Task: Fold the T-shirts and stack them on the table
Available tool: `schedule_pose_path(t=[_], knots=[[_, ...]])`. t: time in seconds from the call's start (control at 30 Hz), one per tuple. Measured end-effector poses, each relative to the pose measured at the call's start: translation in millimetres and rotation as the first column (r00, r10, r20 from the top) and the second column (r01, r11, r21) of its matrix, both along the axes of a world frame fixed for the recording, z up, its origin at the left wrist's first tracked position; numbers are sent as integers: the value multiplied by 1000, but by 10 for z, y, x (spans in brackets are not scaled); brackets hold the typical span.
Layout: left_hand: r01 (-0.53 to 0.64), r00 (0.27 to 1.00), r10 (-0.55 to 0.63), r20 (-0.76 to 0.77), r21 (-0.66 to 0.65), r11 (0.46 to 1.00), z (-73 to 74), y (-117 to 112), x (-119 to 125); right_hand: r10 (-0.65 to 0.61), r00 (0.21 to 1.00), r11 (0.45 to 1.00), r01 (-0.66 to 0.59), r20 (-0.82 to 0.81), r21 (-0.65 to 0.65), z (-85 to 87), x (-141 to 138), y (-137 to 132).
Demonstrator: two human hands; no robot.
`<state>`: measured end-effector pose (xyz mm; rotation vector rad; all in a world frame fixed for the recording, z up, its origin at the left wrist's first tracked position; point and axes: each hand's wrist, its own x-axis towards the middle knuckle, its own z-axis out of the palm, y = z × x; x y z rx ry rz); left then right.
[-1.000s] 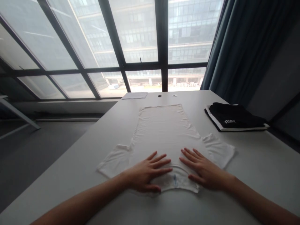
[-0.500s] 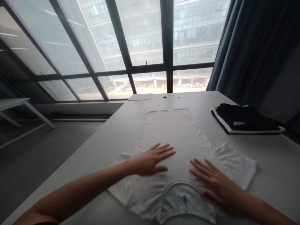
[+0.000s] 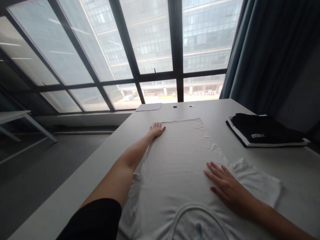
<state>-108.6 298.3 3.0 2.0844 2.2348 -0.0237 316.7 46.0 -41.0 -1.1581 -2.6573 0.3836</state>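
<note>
A white T-shirt [image 3: 180, 153] lies spread on the table, its neckline towards me and its hem at the far end. My left hand [image 3: 157, 129] is stretched out to the shirt's far left corner, fingers extended on the cloth by the hem. Flat on the right side of the chest rests my right hand [image 3: 226, 186], its fingers spread. Neither hand grips the fabric. The left sleeve of the shirt is partly hidden behind my left arm, and the near edge of the collar runs out of view.
On the right of the white table [image 3: 120, 146] lies a stack of folded black and white clothes [image 3: 265, 130]. Some white paper [image 3: 149, 107] is at the far left edge, near two round holes. Beyond are windows, with a dark curtain [image 3: 255, 60] to the right.
My left hand has moved forward from the shirt's middle to its far left corner. The right hand stays flat on the chest, slightly shifted. Creases in the middle look smoother.
</note>
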Motion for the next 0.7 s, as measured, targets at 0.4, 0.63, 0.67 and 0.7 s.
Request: schedule_pose_path(t=[0.4,0.63,0.67,0.7], knots=[[337,941,-337,-9,66,939,163,-821,220,-30,999,999,31,-38,30,133,-40,-64],[540,837,-544,63,70,839,35,-2473,390,-13,1000,999,13,-15,39,164,-131,-117],[552,827,-557,80,80,830,16,-2688,434,3,1000,1000,-3,-4,31,146,-134,-121],[571,811,-578,97,91,816,-2,-2881,481,13,1000,1000,-13,4,28,125,-134,-121]])
